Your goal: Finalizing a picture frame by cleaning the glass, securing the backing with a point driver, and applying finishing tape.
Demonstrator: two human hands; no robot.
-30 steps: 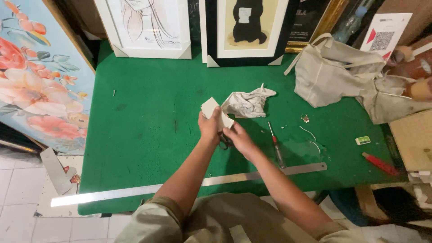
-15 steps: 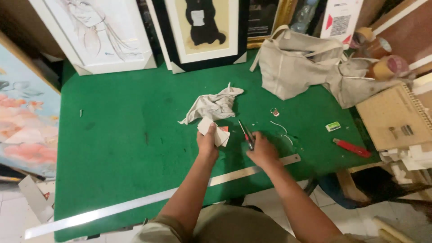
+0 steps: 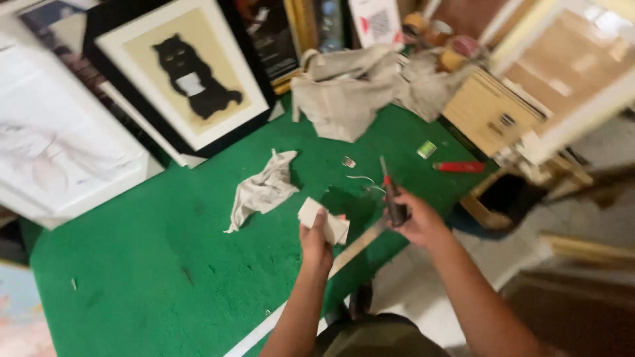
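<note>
The left hand (image 3: 316, 241) grips a small pale block (image 3: 323, 220) above the green tabletop (image 3: 132, 264). The right hand (image 3: 417, 221) is closed around a dark-handled pointed tool (image 3: 393, 195), its tip up and close to the block. Under the hands lies a long metal ruler (image 3: 350, 248); a crumpled cloth (image 3: 263, 190) sits just left, a red knife (image 3: 460, 166) farther right. With the view blurred by motion, the tool could slip toward the left fingers.
</note>
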